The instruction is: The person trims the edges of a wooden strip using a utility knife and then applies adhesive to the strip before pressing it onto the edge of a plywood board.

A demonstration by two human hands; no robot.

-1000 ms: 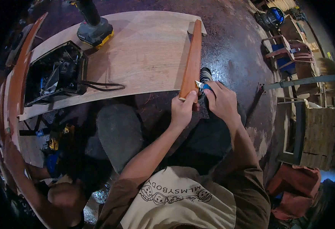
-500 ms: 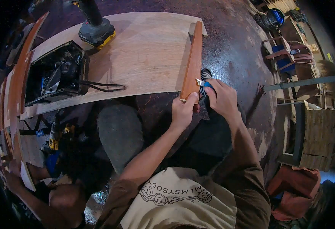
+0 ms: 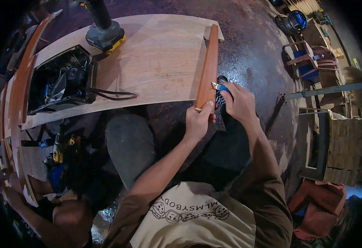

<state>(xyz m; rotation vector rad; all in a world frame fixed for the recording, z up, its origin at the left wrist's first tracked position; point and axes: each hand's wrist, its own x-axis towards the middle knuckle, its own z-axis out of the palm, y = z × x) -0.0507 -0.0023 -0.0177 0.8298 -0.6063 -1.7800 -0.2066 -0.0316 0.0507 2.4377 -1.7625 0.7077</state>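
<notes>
Wood strip (image 3: 209,66) gripped by left hand (image 3: 198,122), right hand (image 3: 239,104) beside with knife (image 3: 218,86).

Dark speckled floor (image 3: 255,53), wooden chair (image 3: 311,58)

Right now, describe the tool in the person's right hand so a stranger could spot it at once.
Start at the pale plywood sheet on the floor; a reddish wooden strip lies along its right end, steadied by the left hand. The right hand holds a small utility knife at the strip's edge: blue handle, silver blade, unlike the black-and-yellow drill.
</notes>
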